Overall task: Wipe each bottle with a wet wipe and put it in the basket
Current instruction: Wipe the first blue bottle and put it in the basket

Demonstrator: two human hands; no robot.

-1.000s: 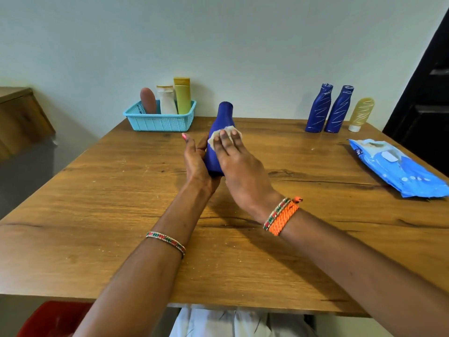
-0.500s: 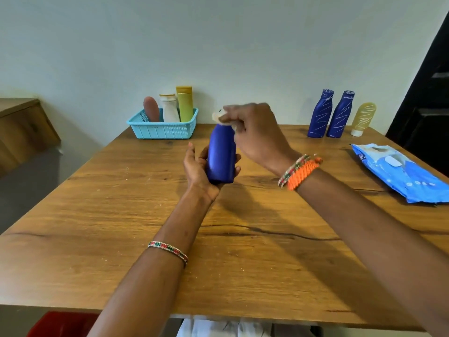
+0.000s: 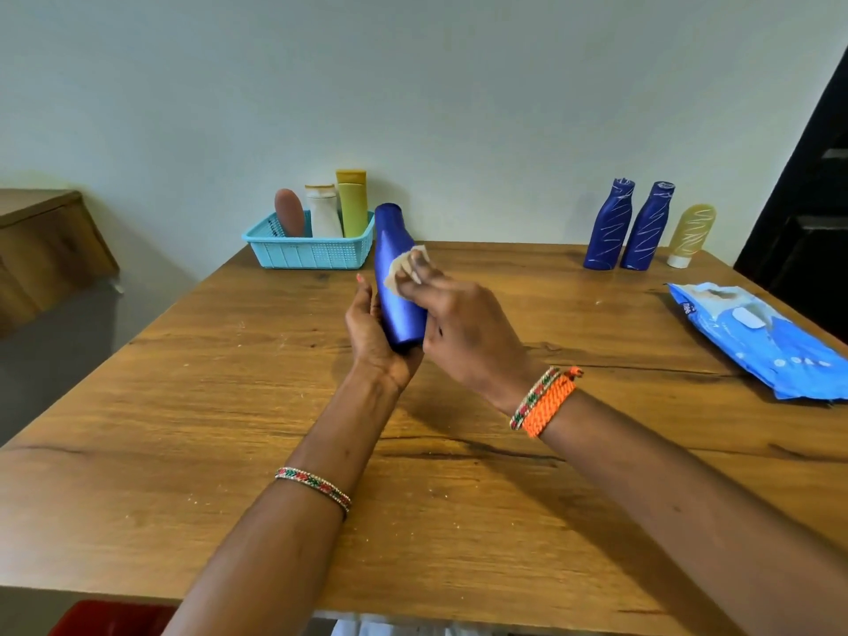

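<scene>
The left hand (image 3: 374, 330) cradled a glossy blue plastic bottle (image 3: 398, 286) above table centre; the right hand (image 3: 452, 321) pinched a wet wipe (image 3: 398, 273) against it. Turning it would clean every side before the turquoise plastic basket (image 3: 308, 250) at eleven o'clock.

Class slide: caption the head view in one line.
Left hand holds a blue bottle while right hand rubs it with a wet wipe.

glossy smooth blue bottle (image 3: 398, 296), grainy matt wooden table (image 3: 229, 406), perforated plastic basket (image 3: 307, 254)
</scene>
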